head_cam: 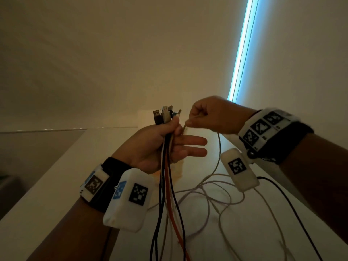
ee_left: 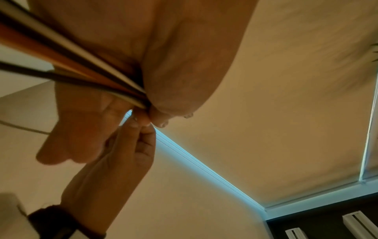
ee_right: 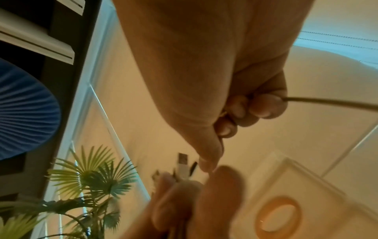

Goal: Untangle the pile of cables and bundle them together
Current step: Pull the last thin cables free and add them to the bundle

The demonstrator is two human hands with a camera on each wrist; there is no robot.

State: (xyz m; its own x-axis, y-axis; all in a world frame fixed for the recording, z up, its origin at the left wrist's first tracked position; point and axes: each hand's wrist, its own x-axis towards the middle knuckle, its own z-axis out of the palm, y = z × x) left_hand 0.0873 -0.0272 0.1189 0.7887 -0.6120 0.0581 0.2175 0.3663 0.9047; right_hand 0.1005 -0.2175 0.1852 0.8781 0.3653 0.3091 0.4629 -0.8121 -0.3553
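Several cables (head_cam: 165, 166) were gathered in the left hand (head_cam: 156, 146), plugs (head_cam: 164, 114) at 12 o'clock. The right hand (head_cam: 209, 115), at 3 o'clock of them, pinched a beige cable (head_cam: 218, 147). Probably the next move is adding it; its loops on the bench (head_cam: 254, 232) need freeing.

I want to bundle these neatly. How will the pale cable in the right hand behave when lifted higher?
Likely floppy: the pale cable hangs limp from the right hand into loose loops on the table. Probably light, since a fingertip pinch holds it. The loops may snag each other.
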